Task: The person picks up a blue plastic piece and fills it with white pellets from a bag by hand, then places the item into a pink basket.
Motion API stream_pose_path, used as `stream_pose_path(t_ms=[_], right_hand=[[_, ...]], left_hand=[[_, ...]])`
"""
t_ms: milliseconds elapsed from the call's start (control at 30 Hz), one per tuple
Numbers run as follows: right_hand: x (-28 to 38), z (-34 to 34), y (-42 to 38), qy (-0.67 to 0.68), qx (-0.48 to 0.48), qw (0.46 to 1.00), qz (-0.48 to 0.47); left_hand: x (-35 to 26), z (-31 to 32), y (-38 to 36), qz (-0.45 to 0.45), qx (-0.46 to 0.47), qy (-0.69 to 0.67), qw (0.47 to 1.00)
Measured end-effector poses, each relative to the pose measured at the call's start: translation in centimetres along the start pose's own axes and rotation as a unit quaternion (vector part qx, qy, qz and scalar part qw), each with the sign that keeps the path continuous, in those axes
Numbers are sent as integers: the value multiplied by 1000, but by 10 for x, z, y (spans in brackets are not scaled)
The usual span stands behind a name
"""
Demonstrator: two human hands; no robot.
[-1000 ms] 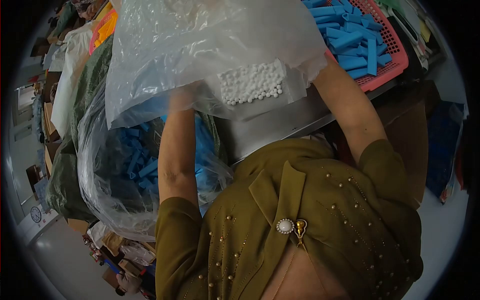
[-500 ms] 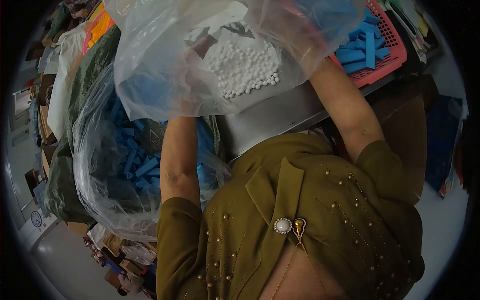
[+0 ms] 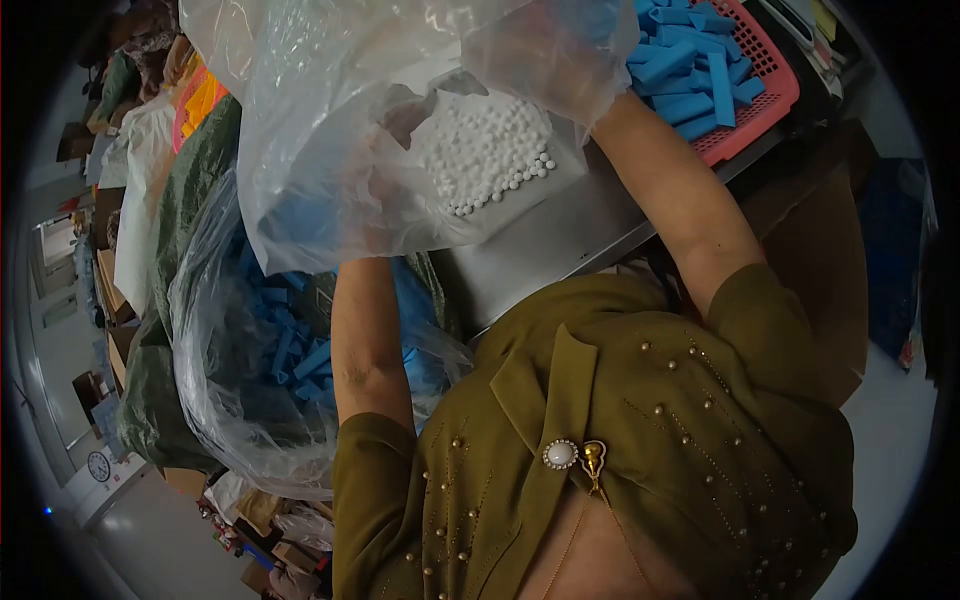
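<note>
A large translucent plastic bag (image 3: 300,130) drapes over both of my hands above a metal tabletop (image 3: 530,235). Many small white balls (image 3: 490,150) lie in a mound between my forearms, framed by the bag's edges. My left hand (image 3: 375,185) shows only dimly through the plastic, left of the balls. On the right, my right hand (image 3: 585,80) is also behind the plastic, near blue foam-like strips. The sheeting blurs the fingers of both hands, so their grip cannot be made out.
A pink basket (image 3: 768,95) of blue strips (image 3: 690,65) stands at the upper right. To the left, a clear-lined green sack (image 3: 185,400) holds more blue pieces (image 3: 290,340). A cardboard box (image 3: 815,260) is at the right, beside the table.
The view has shifted, with the basket appearing further left. The bag's right part has moved left, and its lower left edge hangs lower. Both hands remain under the plastic.
</note>
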State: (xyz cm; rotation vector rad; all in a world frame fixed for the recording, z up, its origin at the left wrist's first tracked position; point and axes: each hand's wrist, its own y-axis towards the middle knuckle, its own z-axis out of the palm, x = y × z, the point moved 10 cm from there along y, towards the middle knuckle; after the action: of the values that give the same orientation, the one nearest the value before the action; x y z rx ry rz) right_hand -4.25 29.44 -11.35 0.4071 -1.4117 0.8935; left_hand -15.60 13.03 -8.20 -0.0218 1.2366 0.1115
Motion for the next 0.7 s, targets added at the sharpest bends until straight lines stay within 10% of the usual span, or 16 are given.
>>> stream_pose_path(t_ms=[133,200,333,400,433,500,700], right_hand=[[14,-3,-13,23,-19,999,-22],[24,13,7,35,-26,999,-27],[16,-8,-6,59,-40,997,-32],[7,-13,-3,67,-44,996,-32],[5,-15,1,55,-51,996,-45],[-6,-32,-3,28,-64,995,-70],[-6,-46,54,-52,-103,982,-146]], left_hand=[[15,-20,8,0,18,200,980],[-16,-9,-7,33,-65,665,743],[-2,-37,-20,-246,-109,415,869],[-26,-1,-23,123,-43,820,558],[-27,5,-22,123,-41,820,558],[-34,26,-13,94,0,278,956],[5,-45,-22,12,-118,120,986]])
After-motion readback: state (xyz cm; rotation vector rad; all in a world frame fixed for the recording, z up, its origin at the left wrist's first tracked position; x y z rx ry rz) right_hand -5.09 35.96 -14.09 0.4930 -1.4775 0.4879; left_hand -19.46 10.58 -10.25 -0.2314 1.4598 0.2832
